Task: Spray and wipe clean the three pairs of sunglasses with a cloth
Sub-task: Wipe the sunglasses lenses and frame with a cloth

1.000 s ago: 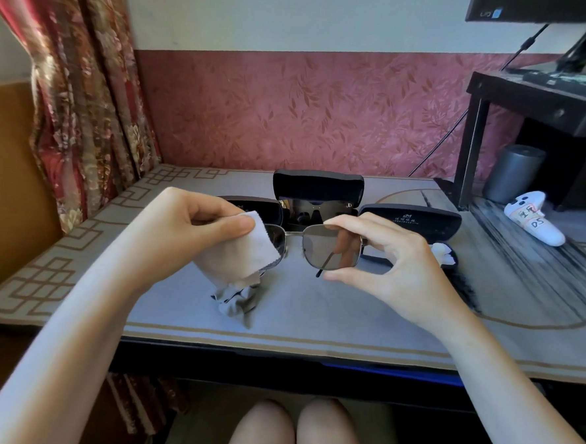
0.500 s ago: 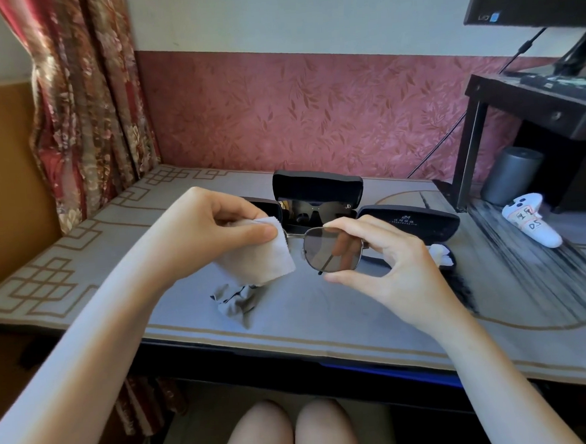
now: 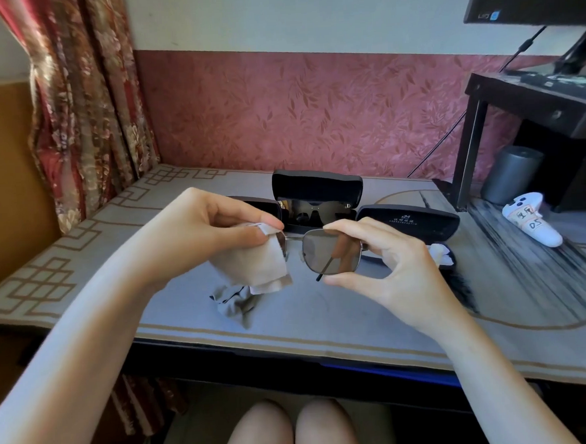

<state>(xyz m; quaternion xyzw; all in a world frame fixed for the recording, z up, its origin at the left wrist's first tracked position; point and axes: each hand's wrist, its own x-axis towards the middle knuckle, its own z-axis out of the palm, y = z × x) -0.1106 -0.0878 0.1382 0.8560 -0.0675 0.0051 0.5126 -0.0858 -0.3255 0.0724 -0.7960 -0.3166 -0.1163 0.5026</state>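
Above the table [image 3: 324, 309], sunglasses [image 3: 324, 254] in right hand [image 3: 400, 263] pinch; cloth [image 3: 256, 261] against them in left hand [image 3: 210, 233] grip

A grey table [image 3: 325, 319] with tan patterned edging carried a crumpled grey cloth [image 3: 236, 302], an open black case [image 3: 317, 186] holding dark sunglasses [image 3: 313, 208], a white controller [image 3: 531, 221] and a grey cylinder [image 3: 510, 174].

1. The left hand [image 3: 213, 232] is raised, forearm coming in from the lower left, its thumb and fingers [image 3: 250, 213] pinching the cloth [image 3: 253, 263].
2. The right hand [image 3: 393, 263] is raised opposite, pinching the sunglasses [image 3: 327, 250] by one lens rim, thumb below.
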